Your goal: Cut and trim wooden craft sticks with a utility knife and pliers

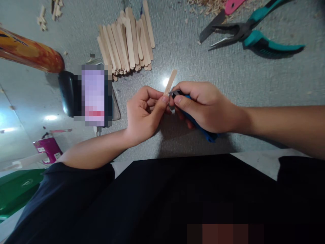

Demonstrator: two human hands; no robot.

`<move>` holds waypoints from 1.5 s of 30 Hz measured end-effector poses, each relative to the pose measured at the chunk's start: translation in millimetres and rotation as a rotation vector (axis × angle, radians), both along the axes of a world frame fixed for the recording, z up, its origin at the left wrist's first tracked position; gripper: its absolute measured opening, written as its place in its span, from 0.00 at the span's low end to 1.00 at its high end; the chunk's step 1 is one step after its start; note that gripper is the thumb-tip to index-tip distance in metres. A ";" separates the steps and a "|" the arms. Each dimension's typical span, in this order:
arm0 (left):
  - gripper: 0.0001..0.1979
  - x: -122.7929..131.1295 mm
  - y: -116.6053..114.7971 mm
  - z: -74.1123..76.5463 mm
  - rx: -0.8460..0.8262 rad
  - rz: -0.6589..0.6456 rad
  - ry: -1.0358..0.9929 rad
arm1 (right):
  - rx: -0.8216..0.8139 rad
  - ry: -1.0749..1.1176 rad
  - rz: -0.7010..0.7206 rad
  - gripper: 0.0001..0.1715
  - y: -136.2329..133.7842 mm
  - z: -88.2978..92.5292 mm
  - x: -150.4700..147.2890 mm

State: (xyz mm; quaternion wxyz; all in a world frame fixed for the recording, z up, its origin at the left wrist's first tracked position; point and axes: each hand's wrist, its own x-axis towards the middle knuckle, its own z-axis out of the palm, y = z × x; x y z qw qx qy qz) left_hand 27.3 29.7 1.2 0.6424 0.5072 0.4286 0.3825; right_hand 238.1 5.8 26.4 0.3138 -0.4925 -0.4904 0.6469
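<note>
A wooden popsicle stick (170, 81) is pinched between the thumb and fingers of my left hand (147, 112), its rounded end pointing up and away. My right hand (203, 105) is wrapped around a blue utility knife (194, 119), thumb on top near the metal tip. The knife's tip is right beside the stick, close to my left thumb; whether the blade touches the wood I cannot tell. The stick's lower part is hidden behind my left fingers. Beyond my hands lies a pile of popsicle sticks (124, 44), mostly side by side.
At the upper right lie teal-handled pliers (250, 35), a pink-handled blade (215, 23) and wood shavings (208, 6). On the left are a blurred-out phone (93, 96), a dark rounded object (66, 93), an orange can (30, 51), a purple box (48, 149) and small cut pieces (42, 19).
</note>
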 end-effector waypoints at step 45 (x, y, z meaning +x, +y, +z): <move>0.21 -2.6 4.1 -6.6 0.018 -0.061 0.017 | -0.184 -0.030 0.034 0.22 11.2 2.7 -5.6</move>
